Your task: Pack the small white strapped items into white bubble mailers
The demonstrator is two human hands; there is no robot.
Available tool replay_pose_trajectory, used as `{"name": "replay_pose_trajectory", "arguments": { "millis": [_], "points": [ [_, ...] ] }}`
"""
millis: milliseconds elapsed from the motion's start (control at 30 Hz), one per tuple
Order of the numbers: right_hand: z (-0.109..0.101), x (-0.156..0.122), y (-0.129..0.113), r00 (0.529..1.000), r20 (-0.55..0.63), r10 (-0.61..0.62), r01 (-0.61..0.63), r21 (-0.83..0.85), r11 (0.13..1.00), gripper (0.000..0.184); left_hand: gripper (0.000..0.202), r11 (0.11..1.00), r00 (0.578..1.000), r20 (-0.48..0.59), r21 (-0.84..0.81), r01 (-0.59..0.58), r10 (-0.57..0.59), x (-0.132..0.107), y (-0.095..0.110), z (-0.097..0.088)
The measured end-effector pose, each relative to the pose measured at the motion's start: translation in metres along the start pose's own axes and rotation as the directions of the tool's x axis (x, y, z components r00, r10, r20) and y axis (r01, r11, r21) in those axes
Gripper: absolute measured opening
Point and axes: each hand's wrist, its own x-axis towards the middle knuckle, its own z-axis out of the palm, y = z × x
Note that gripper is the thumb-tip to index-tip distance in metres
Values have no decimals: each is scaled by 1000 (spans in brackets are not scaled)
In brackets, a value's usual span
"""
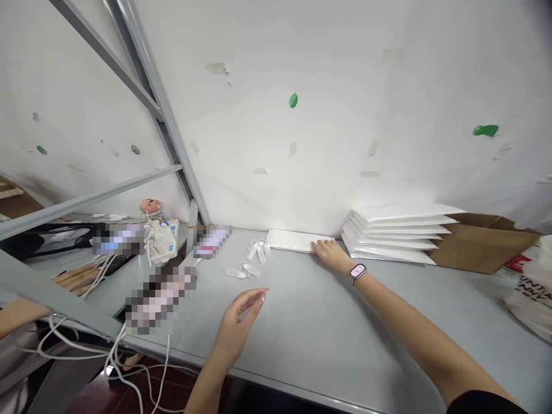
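At the back of the grey table, my right hand (330, 253), with a watch on its wrist, lies over the right end of a flat white packet (288, 240). Its fingers curl onto the packet's front edge; the thumb is not clearly visible. My left hand (244, 313) hovers above the table's front half with nothing visible in it. Its fingers bend loosely toward the thumb, leaving a gap between. Small white tags (259, 251) with thin loops lie by the packet's left end. A few more tags (244, 271) lie nearer to me.
Right of the packet stands a stack of white envelopes (397, 233), before a brown cardboard box (483, 241) and a printed plastic bag (532, 287). Blurred phone-like objects (159, 299) lie left. Beyond the metal frame (150, 86) are white cables, a power strip (164, 241) and another person's hand (77, 279).
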Motion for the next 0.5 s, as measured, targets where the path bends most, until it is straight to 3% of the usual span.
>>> {"name": "replay_pose_trajectory", "arguments": {
  "millis": [133,267,400,500],
  "points": [
    [-2,-1,0,999,-32,-41,40,-30,999,26,34,1000,1000,-7,-3,-24,24,-1,-1,1],
    [-14,-3,11,993,-117,-3,-2,-46,999,24,34,1000,1000,-12,-7,-23,23,-2,0,0],
    [-44,-16,23,964,-241,110,-121,-30,992,31,36,1000,1000,3,-27,-3,3,1,-2,2],
    [-72,-36,29,897,-318,308,-263,178,948,30,37,999,1000,-1,-35,11,-11,5,-5,1]
  ]
}}
